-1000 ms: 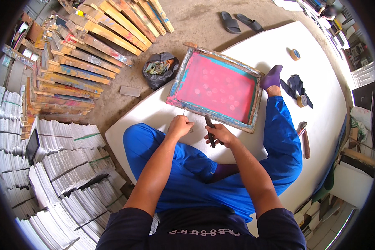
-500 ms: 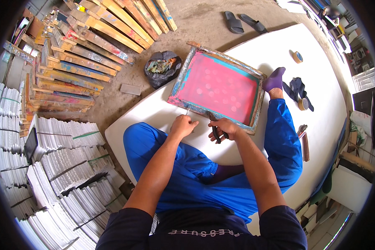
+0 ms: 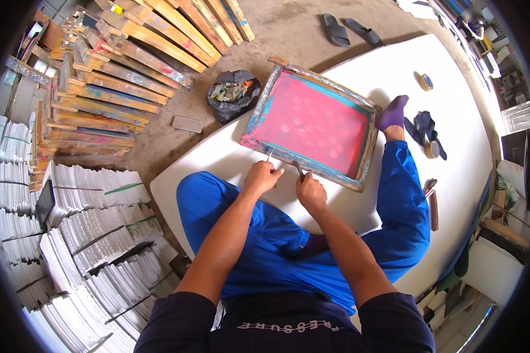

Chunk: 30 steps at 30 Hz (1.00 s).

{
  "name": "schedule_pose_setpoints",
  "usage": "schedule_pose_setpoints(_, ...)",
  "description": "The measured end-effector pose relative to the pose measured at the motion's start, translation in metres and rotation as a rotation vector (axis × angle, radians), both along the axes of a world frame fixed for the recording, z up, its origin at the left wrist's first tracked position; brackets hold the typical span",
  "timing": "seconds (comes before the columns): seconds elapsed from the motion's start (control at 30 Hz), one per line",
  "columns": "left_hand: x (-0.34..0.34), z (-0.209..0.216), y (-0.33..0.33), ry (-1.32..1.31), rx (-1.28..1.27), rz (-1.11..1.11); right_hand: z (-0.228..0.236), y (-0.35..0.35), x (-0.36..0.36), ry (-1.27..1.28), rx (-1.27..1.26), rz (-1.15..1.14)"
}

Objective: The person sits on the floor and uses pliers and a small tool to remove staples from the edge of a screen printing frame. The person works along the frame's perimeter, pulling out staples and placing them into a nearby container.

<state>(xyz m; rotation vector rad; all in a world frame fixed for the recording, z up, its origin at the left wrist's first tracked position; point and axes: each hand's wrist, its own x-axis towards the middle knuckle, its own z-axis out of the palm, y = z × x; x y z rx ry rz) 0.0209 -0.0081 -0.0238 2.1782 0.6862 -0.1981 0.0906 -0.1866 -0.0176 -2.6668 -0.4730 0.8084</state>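
Above one white surface, the left hand grips one thin shaft, the right hand one dark tool; one pink-meshed frame lies just beyond both.

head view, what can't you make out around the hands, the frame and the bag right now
All in the head view:
- Dark tool: its handle is hidden by the right hand.
- Thin pale rod: its lower end is hidden by the left hand.
- Frame: its underside faces away.
- Scraps in the black bag: too small to identify.
- White stacks: cut off at left by the dark rim.
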Motion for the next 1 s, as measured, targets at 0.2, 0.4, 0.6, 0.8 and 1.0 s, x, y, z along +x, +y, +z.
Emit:
schedule_pose_setpoints(0.2, -0.001, 0.007, -0.002, -0.029, -0.242, 0.145, 0.000, -0.007, -0.009, -0.068, 0.018, 0.094)
schedule_pose_setpoints(0.4, -0.002, -0.021, 0.000, -0.111, -0.446, 0.181, 0.010, -0.010, -0.026, -0.045, 0.136, 0.210)
schedule_pose_setpoints(0.6, -0.002, -0.016, 0.003, -0.007, -0.662, 0.263, 0.011, -0.016, -0.024, -0.013, 0.143, 0.296)
schedule_pose_setpoints(0.8, -0.007, -0.017, 0.005, -0.037, -0.361, 0.165, 0.009, -0.024, -0.007, 0.400, 0.292, 0.107)
schedule_pose_setpoints(1.0, -0.012, -0.003, 0.005, -0.009, 0.061, 0.015, 0.019, -0.031, 0.030, 0.911, 0.460, -0.316)
